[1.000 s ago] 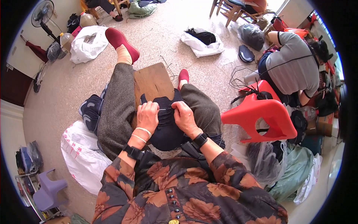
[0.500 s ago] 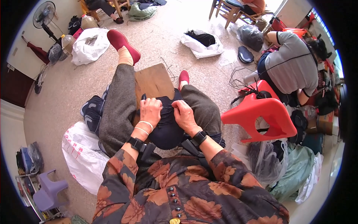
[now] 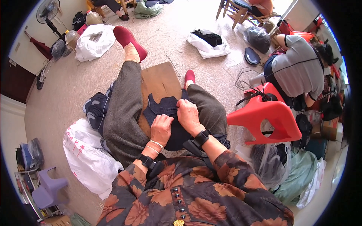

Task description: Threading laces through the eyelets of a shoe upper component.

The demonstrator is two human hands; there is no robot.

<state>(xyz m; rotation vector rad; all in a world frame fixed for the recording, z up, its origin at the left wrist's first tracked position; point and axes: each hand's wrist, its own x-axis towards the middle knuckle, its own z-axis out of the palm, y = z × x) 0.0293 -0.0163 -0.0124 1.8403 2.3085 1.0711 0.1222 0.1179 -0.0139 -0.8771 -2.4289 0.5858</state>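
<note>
A dark navy fabric piece shaped like a shoe upper (image 3: 166,106) lies over a brown wooden board (image 3: 161,80) between my knees. My left hand (image 3: 161,129) rests on the piece's near left part, fingers curled together. A little farther away and to the right, my right hand (image 3: 187,116) is closed at the piece's upper right edge, thumb and fingertips pressed together. Whatever thin thing may be between the fingertips is too small to make out. Both hands cover the middle of the fabric.
A red plastic stool (image 3: 264,116) stands close on my right, with a person in a grey shirt (image 3: 298,66) bent over beyond it. Left of my leg lie a bundle of dark shoe pieces (image 3: 96,113) and a white sack (image 3: 88,158). Filled bags (image 3: 298,169) crowd the lower right.
My left hand has moved nearer to me and slightly right, uncovering the fabric's far left part. The right hand has shifted slightly up and right. The whole view has shifted a little.
</note>
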